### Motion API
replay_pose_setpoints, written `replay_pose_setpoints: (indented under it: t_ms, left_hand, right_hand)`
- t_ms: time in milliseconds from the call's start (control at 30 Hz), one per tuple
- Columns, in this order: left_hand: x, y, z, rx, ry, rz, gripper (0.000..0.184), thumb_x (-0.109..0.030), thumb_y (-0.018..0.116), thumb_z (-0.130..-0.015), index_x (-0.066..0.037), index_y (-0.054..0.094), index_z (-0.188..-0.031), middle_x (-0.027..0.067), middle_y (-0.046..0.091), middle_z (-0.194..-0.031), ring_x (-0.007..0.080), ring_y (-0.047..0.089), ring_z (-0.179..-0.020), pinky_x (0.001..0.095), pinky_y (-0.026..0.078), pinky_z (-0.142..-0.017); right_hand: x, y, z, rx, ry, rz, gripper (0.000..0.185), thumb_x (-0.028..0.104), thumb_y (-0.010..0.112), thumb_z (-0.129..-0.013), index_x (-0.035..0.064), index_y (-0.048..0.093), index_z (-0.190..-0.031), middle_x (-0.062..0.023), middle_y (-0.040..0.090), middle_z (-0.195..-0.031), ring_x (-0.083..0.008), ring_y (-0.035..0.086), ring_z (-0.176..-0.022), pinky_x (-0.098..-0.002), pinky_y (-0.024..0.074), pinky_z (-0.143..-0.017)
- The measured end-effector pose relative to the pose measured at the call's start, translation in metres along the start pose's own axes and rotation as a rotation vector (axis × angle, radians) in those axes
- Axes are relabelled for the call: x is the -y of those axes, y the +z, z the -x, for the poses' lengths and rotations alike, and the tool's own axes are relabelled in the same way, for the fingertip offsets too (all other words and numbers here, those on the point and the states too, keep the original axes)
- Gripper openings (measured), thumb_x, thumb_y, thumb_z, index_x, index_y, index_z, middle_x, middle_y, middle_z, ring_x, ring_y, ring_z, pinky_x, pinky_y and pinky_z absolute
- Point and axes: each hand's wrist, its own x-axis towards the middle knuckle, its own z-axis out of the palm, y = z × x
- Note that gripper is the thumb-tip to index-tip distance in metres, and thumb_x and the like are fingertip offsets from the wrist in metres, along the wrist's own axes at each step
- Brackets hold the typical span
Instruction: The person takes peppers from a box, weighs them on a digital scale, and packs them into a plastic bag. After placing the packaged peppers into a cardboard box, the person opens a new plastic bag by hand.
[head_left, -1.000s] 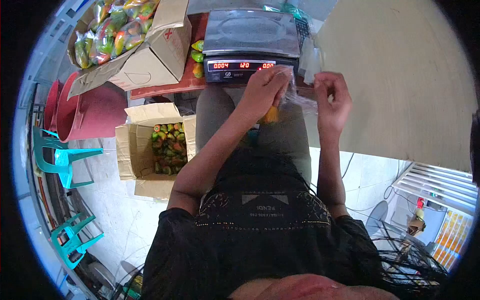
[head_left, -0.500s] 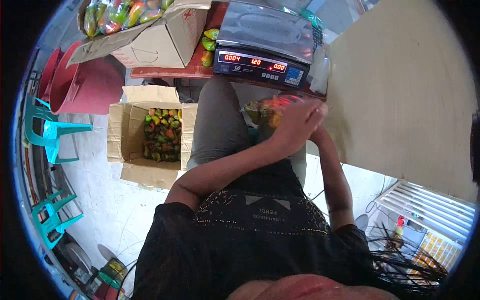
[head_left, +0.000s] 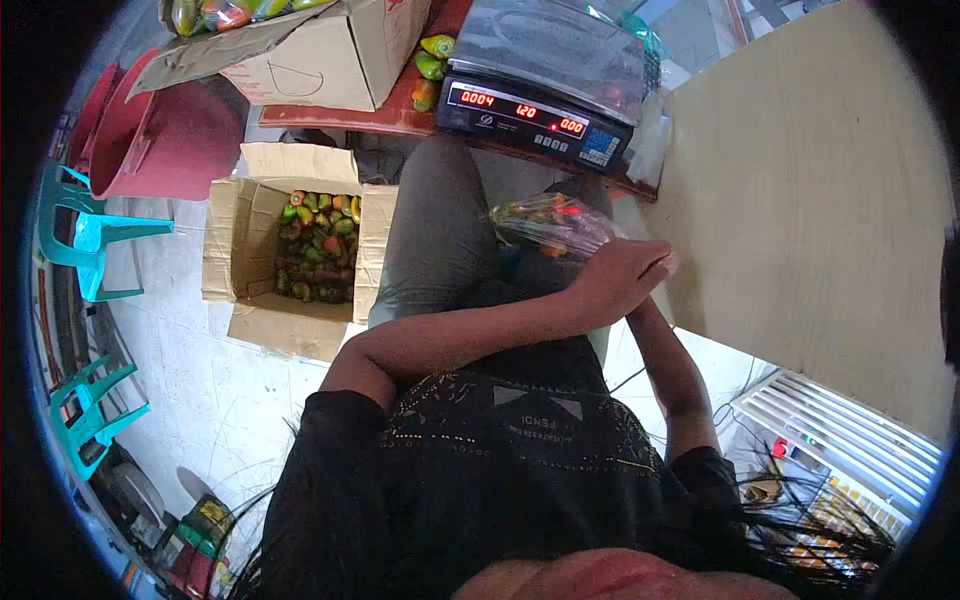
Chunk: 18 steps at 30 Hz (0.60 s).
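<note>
A clear plastic bag (head_left: 555, 222) with green and orange peppers inside hangs over my lap, its body pointing to the left. My left hand (head_left: 620, 272) is closed around the gathered end of the bag. My right hand (head_left: 648, 297) meets it from below, mostly covered by the left one, so its fingers are hidden. Beyond the bag stands a digital scale (head_left: 535, 122) with a metal pan (head_left: 545, 50); its red display reads 0.004, 1.20 and 0.00.
An open cardboard box (head_left: 232, 240) of peppers (head_left: 318, 245) sits on the floor at left. Several loose peppers (head_left: 430, 67) lie beside the scale on a red table (head_left: 330, 118), near another carton (head_left: 300, 75) with bagged peppers. A wooden board (head_left: 810, 200) rises at right. Teal chairs (head_left: 92, 235) stand far left.
My hands have moved slightly right and towards me. The bag now stretches out longer from my grip, with more of its clear plastic showing. The scale's display reads the same.
</note>
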Motion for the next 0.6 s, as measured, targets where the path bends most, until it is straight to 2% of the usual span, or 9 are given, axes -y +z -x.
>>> replay_pose_setpoints:
  t_ms: [233,267,333,433,533,600]
  left_hand:
    - [0.004,0.006,0.001,0.037,-0.045,0.055,0.026,-0.022,0.049,-0.095,0.003,0.05,-0.086,0.0214,0.054,-0.074,0.0382,0.057,-0.071,0.0461,0.042,-0.065]
    - [0.004,0.008,0.001,0.038,0.0,0.077,0.027,-0.023,0.049,-0.095,0.003,0.051,-0.086,0.0215,0.054,-0.074,0.038,0.057,-0.071,0.0459,0.042,-0.065]
    - [0.002,0.01,0.001,0.04,0.086,0.118,0.028,-0.024,0.05,-0.095,0.003,0.051,-0.086,0.0217,0.054,-0.074,0.0375,0.058,-0.071,0.0454,0.042,-0.064]
    - [-0.001,0.011,0.001,0.103,0.07,0.016,0.029,-0.024,0.05,-0.095,0.003,0.05,-0.086,0.0217,0.054,-0.074,0.037,0.057,-0.07,0.044,0.042,-0.065]
    - [-0.002,0.008,0.002,0.097,0.064,0.032,0.029,-0.025,0.049,-0.096,0.002,0.05,-0.086,0.0215,0.053,-0.073,0.0371,0.056,-0.07,0.0441,0.042,-0.066]
    - [-0.002,0.002,0.001,0.111,0.045,0.039,0.029,-0.025,0.049,-0.096,0.002,0.05,-0.086,0.0214,0.053,-0.073,0.0378,0.055,-0.069,0.0448,0.042,-0.066]
  right_hand:
    - [-0.014,0.003,-0.007,0.021,0.058,-0.331,0.039,0.014,0.054,-0.094,0.0032,0.047,-0.13,-0.01,0.053,-0.126,-0.0206,0.056,-0.111,-0.0315,0.0412,-0.101]
    - [-0.016,0.004,-0.006,0.019,0.07,-0.4,0.039,0.015,0.054,-0.094,0.0032,0.046,-0.131,-0.01,0.053,-0.127,-0.0205,0.056,-0.112,-0.0314,0.0411,-0.101]
    - [-0.022,0.005,-0.007,0.021,0.107,-0.567,0.041,0.016,0.054,-0.095,0.0033,0.046,-0.132,-0.0099,0.052,-0.129,-0.0203,0.056,-0.113,-0.0311,0.0408,-0.102]
    - [-0.026,0.003,-0.009,0.004,0.185,-0.896,0.042,0.017,0.054,-0.095,0.0033,0.044,-0.134,-0.0098,0.051,-0.131,-0.0199,0.055,-0.114,-0.0306,0.0404,-0.103]
    - [-0.017,-0.003,-0.02,0.061,0.235,-0.705,0.046,0.02,0.055,-0.096,0.0032,0.042,-0.137,-0.0096,0.048,-0.136,-0.0193,0.055,-0.115,-0.0302,0.0401,-0.104]
    - [-0.021,0.0,-0.013,0.072,-0.09,-0.055,0.046,0.025,0.052,-0.097,0.004,0.043,-0.137,-0.0104,0.048,-0.136,-0.0193,0.056,-0.114,-0.0297,0.0402,-0.105]
